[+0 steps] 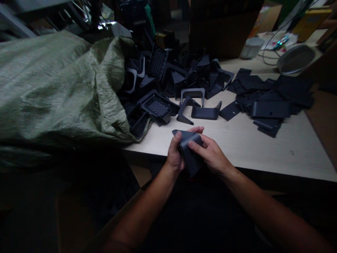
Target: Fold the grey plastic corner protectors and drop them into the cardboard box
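Observation:
Both my hands grip one dark grey plastic housing (191, 154), a bent part with a rounded edge, held just off the table's front edge. My left hand (176, 151) wraps its left side, thumb along the upper edge and some fingertips showing behind. From the right, my right hand (212, 153) presses its thumb on the rounded corner. The underside of the part is hidden. Just beyond lie a U-shaped grey plastic bracket (184, 110) and another angled grey bracket (205, 113).
A large woven sack (65, 91) lies at left, with a heap of dark plastic parts (158, 66) spilling from its mouth. Flat dark plates (263, 89) are piled on the right of the pale table (263, 151). Behind stand a cardboard box (218, 31) and a round dish (296, 58).

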A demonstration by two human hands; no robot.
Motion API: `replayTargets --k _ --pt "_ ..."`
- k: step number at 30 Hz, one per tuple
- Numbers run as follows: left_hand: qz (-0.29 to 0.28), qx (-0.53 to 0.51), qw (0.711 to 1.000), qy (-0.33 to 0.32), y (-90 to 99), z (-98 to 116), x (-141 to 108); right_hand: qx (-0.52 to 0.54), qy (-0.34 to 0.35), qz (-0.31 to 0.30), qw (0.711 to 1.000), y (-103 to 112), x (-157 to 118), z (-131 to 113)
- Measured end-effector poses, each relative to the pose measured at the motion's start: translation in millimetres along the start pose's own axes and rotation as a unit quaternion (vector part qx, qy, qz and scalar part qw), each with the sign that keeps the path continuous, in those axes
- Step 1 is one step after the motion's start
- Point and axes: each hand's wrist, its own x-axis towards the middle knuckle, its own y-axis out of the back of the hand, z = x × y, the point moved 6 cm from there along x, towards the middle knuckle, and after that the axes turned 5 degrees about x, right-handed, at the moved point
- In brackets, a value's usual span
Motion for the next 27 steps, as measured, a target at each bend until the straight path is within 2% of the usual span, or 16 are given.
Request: replayTargets --k 3,5,10,14,16,18,19,21,23,24,25,26,27 --pt "0.095 -0.044 0.994 0.025 7.9 9.8 1.2 -0.019 -0.007 -0.021 1.000 -3.1 -6.0 4.4" --pt "0.144 -0.041 0.988 0.029 10.8 14.7 0.5 -0.029 0.014 -0.014 0.999 -4.3 -9.3 4.5" --pt "0.133 0.007 0.991 -0.006 0.2 19.2 -2.0 -0.067 0.077 0.041 0.994 -6.1 -13.8 -3.1" --pt "0.128 0.037 0.991 -0.017 3.7 17.8 -0.5 -0.085 0.073 0.018 0.994 -3.9 -12.1 -12.3" --pt "0.129 0.120 0.983 -0.053 12.4 24.0 0.2 -0.096 0.042 0.005 0.994 2.1 -12.7 -15.3" --pt "0.120 0.268 0.948 -0.121 18.9 38.1 -1.7 -0.121 0.003 -0.007 0.993 9.2 -14.7 -16.7" --pt "0.099 0.354 0.918 -0.153 18.4 45.7 -3.2 -0.141 -0.011 -0.011 0.990 12.5 -15.6 -17.3" --pt "0.012 0.516 0.838 -0.179 10.1 54.9 -5.6 -0.186 -0.023 -0.024 0.982 16.1 -15.9 -18.4" --pt "-0.100 0.630 0.754 -0.155 -0.6 55.3 -7.4 -0.220 -0.017 -0.041 0.975 15.3 -14.2 -19.6" --pt "-0.142 0.662 0.723 -0.138 -4.3 55.0 -8.0 -0.231 -0.012 -0.052 0.971 13.6 -13.0 -20.5" --pt "-0.168 0.677 0.706 -0.122 -6.5 55.2 -7.8 -0.246 -0.003 -0.061 0.967 11.8 -11.7 -22.0" --pt "-0.180 0.677 0.706 -0.107 -7.3 55.8 -6.6 -0.269 0.012 -0.063 0.961 10.7 -10.6 -24.7" --pt "-0.180 0.662 0.721 -0.094 -6.5 56.6 -4.7 -0.301 0.034 -0.053 0.952 11.2 -9.6 -28.9"
